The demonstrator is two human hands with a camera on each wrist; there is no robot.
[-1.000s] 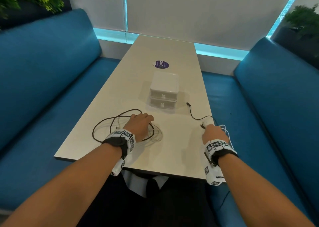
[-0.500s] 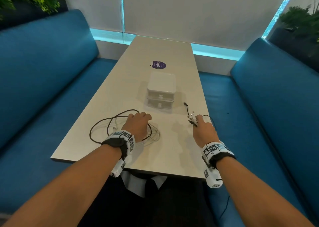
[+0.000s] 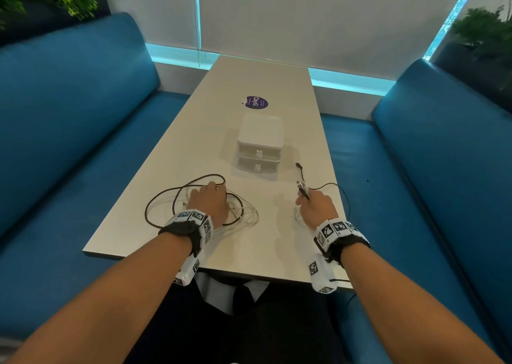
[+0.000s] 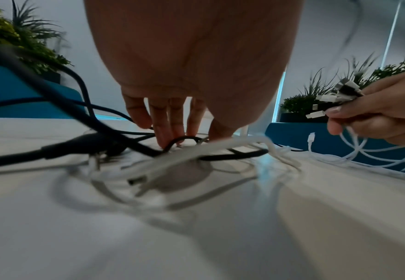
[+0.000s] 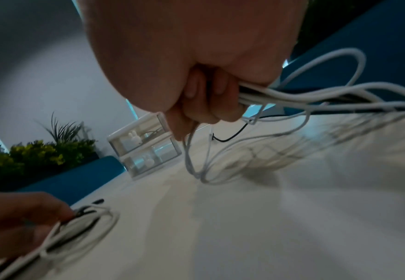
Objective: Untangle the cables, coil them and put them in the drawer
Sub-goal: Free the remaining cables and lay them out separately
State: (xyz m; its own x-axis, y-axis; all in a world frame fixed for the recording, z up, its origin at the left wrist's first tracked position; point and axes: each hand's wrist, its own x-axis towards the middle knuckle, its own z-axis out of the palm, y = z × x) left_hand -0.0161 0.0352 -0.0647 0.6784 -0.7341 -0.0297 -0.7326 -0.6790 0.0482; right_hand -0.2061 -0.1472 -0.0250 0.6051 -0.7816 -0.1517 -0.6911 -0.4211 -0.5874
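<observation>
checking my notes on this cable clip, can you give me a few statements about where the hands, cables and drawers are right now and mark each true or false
1. The right hand grips a bunch of cable ends. True.
2. Both drawers of the white drawer unit are pulled open. False: both are closed.
3. The left hand rests with straight fingers on the tangle of black and white cables on the table. True.
4. The drawer unit stands on the blue bench. False: it stands on the table, beyond the hands.
5. The left hand lifts the cables high above the table. False: they lie on the tabletop under its fingers.
</observation>
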